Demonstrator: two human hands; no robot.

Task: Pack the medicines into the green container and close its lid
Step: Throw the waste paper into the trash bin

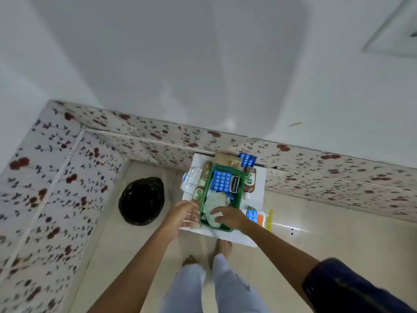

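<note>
A green container (pixel 241 195) stands open on a small white table (pixel 259 175). Inside lie a blue blister pack (pixel 221 183), a dark plaster box (pixel 235 184) and a pale green packet (pixel 214 203). My right hand (pixel 228 216) rests on the near end of that packet inside the container. My left hand (pixel 185 212) is at the container's near left wall, fingers spread, touching its rim. Brown bottles lie on both sides, one on the left (pixel 206 170) and one on the right (pixel 250 180). A silver blister strip (pixel 191 179) lies left.
Another blue blister pack (pixel 247 159) and a brown packet (pixel 225 158) lie behind the container. More packs in a clear pouch (pixel 259 216) lie near right. A black bin (pixel 142 201) stands on the floor to the left. Flower-patterned tiled walls close in behind and left.
</note>
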